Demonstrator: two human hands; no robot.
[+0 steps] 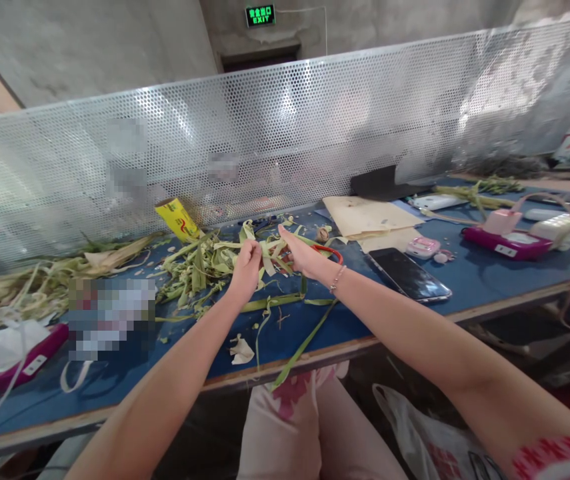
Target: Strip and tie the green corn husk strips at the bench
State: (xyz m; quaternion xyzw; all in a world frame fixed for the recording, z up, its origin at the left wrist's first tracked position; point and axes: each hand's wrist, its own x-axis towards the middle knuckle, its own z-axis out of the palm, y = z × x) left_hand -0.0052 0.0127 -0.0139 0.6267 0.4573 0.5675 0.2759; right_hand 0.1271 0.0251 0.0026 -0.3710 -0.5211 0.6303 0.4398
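Over a heap of green leaves and stalks [195,267], both my hands are close together in the middle of the table. My left hand [249,261] is closed, its fingers pinching a pale green leaf strip [267,257]. Just to its right, my right hand [301,255] has its thumb raised and its fingers curled at the same leaf strips; its fingertips are partly hidden. Beside the right wrist lies a red curved loop [333,252], partly covered. A long green leaf [309,337] hangs over the table's front edge.
A perforated metal screen [285,133] runs behind the blue table [325,333]. A yellow packet [177,219] leans there. To the right are a phone [409,273], a pink case [423,247], paper sheets [369,217] and a purple device [507,245]. Dry husks [99,263] lie left.
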